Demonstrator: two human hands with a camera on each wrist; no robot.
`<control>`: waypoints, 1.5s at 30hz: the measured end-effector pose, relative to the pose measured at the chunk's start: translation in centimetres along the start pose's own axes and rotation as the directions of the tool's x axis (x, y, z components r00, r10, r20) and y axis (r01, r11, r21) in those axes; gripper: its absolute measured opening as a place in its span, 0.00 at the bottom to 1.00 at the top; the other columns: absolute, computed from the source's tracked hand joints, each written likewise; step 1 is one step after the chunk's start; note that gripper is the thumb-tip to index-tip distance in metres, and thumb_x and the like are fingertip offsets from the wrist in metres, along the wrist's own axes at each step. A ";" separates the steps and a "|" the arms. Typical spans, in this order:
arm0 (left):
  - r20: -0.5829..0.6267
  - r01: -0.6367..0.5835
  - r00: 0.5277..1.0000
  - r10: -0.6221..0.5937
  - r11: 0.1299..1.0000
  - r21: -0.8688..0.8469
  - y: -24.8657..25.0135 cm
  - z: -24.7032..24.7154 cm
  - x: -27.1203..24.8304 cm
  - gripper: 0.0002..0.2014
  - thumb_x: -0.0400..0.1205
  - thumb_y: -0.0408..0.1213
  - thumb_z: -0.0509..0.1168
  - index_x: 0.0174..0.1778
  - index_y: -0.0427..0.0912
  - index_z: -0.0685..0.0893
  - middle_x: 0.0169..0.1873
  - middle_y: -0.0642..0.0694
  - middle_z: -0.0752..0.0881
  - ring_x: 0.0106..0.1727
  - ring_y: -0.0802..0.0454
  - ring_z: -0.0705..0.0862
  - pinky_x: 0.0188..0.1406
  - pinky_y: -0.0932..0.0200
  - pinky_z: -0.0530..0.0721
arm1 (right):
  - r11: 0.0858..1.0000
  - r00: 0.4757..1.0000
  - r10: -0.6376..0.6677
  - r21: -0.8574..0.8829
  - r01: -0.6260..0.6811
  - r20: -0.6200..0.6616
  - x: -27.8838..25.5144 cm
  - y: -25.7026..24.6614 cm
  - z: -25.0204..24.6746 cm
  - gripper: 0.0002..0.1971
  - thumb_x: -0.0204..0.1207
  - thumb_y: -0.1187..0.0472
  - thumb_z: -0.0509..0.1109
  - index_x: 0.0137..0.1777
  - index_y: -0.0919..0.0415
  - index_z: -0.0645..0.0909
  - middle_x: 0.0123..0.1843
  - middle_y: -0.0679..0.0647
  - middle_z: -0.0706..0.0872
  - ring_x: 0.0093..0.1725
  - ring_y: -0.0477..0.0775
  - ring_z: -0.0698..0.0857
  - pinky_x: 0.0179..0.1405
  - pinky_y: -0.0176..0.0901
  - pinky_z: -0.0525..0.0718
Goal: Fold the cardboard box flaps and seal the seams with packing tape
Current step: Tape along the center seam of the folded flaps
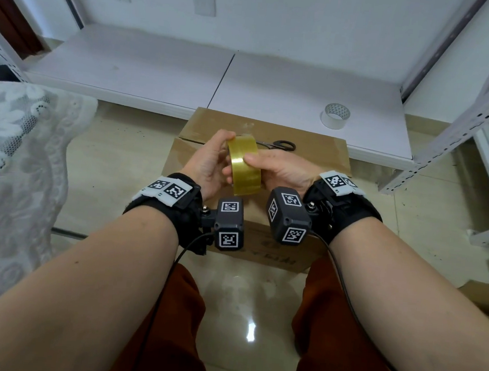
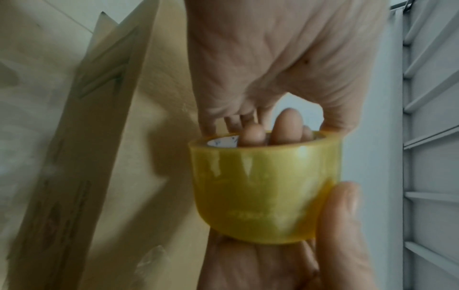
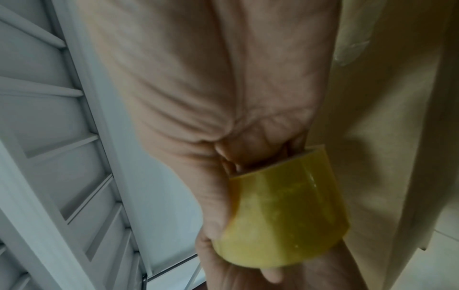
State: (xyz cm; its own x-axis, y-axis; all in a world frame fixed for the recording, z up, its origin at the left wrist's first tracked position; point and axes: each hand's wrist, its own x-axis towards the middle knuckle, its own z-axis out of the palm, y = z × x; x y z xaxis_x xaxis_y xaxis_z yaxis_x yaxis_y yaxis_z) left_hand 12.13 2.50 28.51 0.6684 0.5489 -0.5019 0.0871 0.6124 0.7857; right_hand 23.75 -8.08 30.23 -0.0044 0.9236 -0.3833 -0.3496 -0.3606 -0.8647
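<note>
The head camera looks forward and steeply down from above the person's forearms, taking in the brown cardboard box (image 1: pixel 256 168) on the floor, the white shelf board (image 1: pixel 164 71) behind it and the wall beyond. The left wrist camera sits very close along the left hand (image 2: pixel 285 263), facing the translucent yellow roll of packing tape (image 2: pixel 268 188) with the right hand (image 2: pixel 280 64) past it. The right wrist camera is equally near, looking along the right hand's palm at the same roll. All three views share the roll, both hands and the box; both wrist views also catch the white metal shelving frame (image 3: pixel 62 157).
</note>
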 end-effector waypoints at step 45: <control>-0.014 0.148 0.989 -0.147 0.986 0.079 0.5 1.7 -1.9 0.13 0.85 0.44 0.60 0.45 0.35 0.78 0.21 0.40 0.80 0.20 0.46 0.79 0.25 0.57 0.82 | 0.990 0.915 0.087 0.134 -0.036 -0.394 1.5 1.2 1.5 0.18 0.78 0.46 0.68 0.46 0.64 0.80 0.20 0.59 0.78 0.19 0.56 0.76 0.26 0.41 0.81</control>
State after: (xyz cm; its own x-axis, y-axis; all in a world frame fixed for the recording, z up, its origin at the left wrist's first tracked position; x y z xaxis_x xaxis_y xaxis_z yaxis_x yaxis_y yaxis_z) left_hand 12.12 0.80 30.42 0.6376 0.4609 -0.6173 0.2432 0.6399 0.7290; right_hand 21.87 -6.95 29.08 0.3350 0.7624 -0.5537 -0.4712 -0.3733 -0.7991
